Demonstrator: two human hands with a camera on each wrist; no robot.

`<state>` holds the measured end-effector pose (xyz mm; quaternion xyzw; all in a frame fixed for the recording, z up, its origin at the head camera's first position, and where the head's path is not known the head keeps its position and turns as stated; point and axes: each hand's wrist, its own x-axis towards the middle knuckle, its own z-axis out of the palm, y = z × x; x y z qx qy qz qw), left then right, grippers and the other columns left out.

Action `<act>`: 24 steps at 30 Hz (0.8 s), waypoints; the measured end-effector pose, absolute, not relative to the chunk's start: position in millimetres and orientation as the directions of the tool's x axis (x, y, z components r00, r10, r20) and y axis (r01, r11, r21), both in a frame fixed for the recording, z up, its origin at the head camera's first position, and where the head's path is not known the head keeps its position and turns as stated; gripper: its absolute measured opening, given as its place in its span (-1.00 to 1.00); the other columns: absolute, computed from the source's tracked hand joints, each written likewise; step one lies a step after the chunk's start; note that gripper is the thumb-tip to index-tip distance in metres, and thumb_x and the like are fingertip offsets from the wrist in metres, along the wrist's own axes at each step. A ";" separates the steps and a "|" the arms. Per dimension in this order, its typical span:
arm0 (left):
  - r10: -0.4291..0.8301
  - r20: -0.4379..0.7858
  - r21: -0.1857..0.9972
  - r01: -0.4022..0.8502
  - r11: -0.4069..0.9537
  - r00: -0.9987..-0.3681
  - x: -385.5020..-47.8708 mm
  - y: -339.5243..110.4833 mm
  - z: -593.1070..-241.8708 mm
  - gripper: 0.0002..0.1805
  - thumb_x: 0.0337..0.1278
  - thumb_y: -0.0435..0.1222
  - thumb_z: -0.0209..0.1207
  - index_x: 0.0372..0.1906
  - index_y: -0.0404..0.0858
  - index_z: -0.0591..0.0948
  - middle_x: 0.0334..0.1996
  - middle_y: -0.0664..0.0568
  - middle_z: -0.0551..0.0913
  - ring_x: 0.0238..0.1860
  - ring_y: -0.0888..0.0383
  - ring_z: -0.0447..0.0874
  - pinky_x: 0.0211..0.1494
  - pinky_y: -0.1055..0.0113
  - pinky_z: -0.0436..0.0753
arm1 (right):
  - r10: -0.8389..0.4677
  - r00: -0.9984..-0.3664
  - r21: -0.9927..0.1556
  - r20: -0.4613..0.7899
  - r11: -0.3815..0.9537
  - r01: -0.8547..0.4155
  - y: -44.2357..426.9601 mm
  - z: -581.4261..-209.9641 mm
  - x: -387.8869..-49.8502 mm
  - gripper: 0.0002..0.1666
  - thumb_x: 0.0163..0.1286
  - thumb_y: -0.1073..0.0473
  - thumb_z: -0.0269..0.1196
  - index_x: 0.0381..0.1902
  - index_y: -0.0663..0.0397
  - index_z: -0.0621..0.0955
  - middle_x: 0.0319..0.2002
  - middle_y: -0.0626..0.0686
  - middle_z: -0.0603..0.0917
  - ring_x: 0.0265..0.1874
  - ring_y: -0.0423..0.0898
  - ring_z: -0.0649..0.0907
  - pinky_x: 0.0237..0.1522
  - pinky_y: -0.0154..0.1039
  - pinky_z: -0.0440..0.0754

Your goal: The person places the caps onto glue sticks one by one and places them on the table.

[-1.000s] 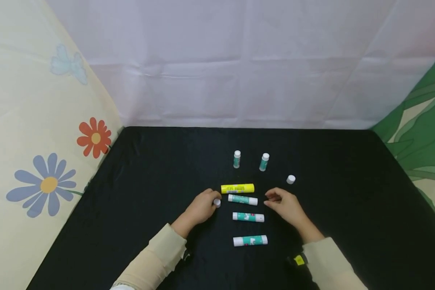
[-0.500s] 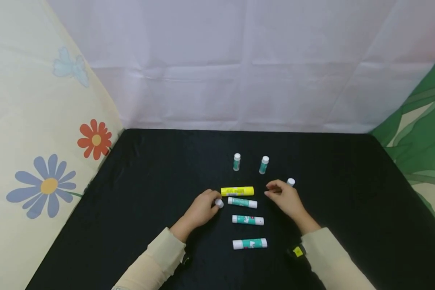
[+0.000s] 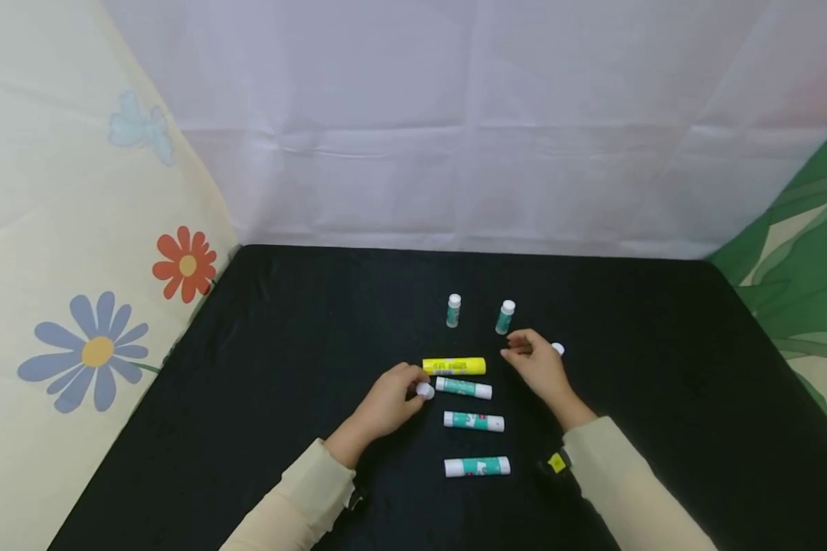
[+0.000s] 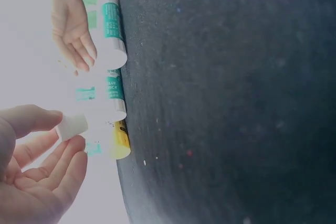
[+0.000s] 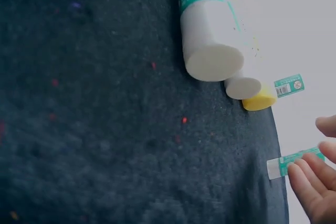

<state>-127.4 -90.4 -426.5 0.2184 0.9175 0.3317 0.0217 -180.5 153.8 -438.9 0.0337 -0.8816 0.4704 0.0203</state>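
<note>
Much black surface [image 3: 282, 344] stretches from its slanting left edge to the left hand [image 3: 386, 402], whose fingers pinch a white cap [image 3: 424, 391] at lower centre, closer now to the teal glue stick [image 3: 464, 388]. A standing stick [image 3: 505, 317] now has the right hand [image 3: 543, 373] nearer, fingers parted, holding nothing; room spreads rightward.

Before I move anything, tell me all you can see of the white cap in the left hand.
The white cap is a short, plain cylinder, apparently plastic. The left hand pinches it between thumb and fingers, partly covering it, and the left wrist view suggests it is off the black cloth. In the head view it is close to the left end of the yellow tube; contact with that tube is hard to tell.
</note>
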 end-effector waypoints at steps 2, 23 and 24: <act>0.407 0.089 0.626 0.369 0.687 -0.909 -127.0 -90.6 -426.0 -0.85 -0.05 -0.38 0.16 -0.29 -0.23 0.53 -0.41 0.11 0.45 -0.37 0.23 0.42 -0.30 0.42 0.44 | -0.033 -0.997 -0.830 0.076 0.551 -0.082 153.8 -439.5 -182.5 -0.70 0.15 0.33 0.15 -0.16 0.37 0.44 -0.23 0.28 0.50 -0.25 0.10 0.49 -0.21 -0.06 0.45; 0.383 0.100 0.700 0.339 0.629 -0.918 -124.4 -91.9 -426.7 -0.85 -0.03 -0.37 0.15 -0.28 -0.23 0.53 -0.38 0.10 0.46 -0.34 0.22 0.44 -0.27 0.42 0.46 | 0.033 -0.997 -0.812 0.075 0.582 -0.042 154.6 -439.6 -208.7 -0.70 0.18 0.29 0.12 -0.15 0.37 0.41 -0.23 0.30 0.48 -0.24 0.13 0.49 -0.20 -0.05 0.43; 0.384 0.101 0.702 0.339 0.626 -0.918 -123.8 -91.3 -427.6 -0.85 -0.03 -0.37 0.15 -0.27 -0.23 0.53 -0.37 0.10 0.46 -0.34 0.23 0.44 -0.27 0.43 0.46 | 0.035 -0.997 -0.808 0.072 0.588 -0.038 155.2 -439.4 -208.9 -0.70 0.18 0.29 0.12 -0.15 0.37 0.40 -0.23 0.30 0.48 -0.24 0.14 0.49 -0.20 -0.05 0.43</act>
